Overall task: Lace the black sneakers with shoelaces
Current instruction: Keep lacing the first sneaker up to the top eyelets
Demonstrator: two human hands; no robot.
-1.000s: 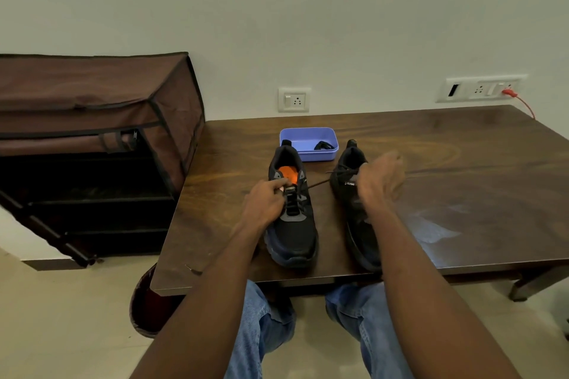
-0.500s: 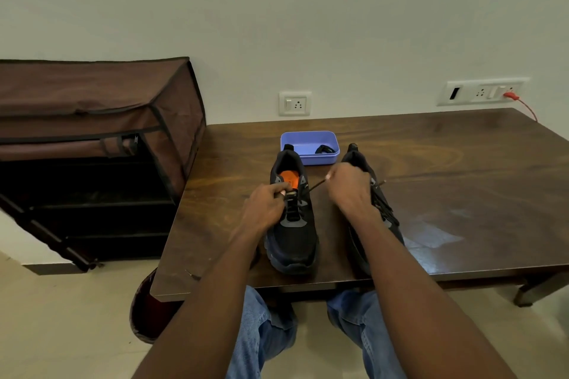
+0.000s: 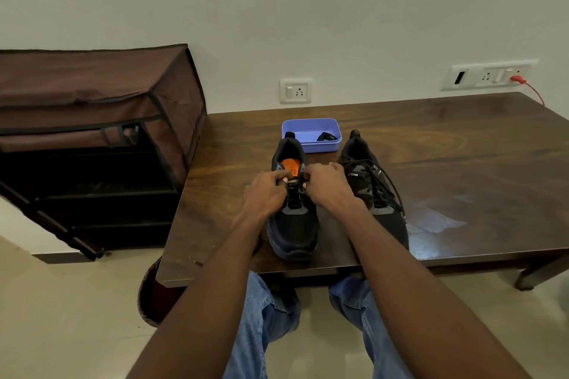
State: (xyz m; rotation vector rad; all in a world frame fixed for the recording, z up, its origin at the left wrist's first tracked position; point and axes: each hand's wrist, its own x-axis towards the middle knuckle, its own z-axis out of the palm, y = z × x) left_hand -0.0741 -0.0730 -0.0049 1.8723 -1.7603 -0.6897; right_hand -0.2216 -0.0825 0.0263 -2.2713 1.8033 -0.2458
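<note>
A: Where does the work stand?

B: Two black sneakers sit side by side on the wooden surface (image 3: pixel 462 144). The left sneaker (image 3: pixel 294 218) is between both hands; the right sneaker (image 3: pixel 374 194) already has its lace through the eyelets, ends loose.

A: And the hands?

B: The left hand (image 3: pixel 266 191) and the right hand (image 3: pixel 328 186) are curled at the upper eyelets of the left sneaker, each apparently pinching an end of the shoelace (image 3: pixel 292 184). The lace itself is mostly hidden by the fingers.

A: How will it handle?

B: Likely light and limp. The stiff tip is the place to hold for threading, while the sneaker stays put by its own weight.

A: What differs from half a second ago?

B: The right hand was out over the right sneaker, drawing the lace taut; now it has come in close beside the left hand.

A: Anything else?

B: A blue tray (image 3: pixel 311 148) just beyond the sneakers holds something small and dark.
</note>
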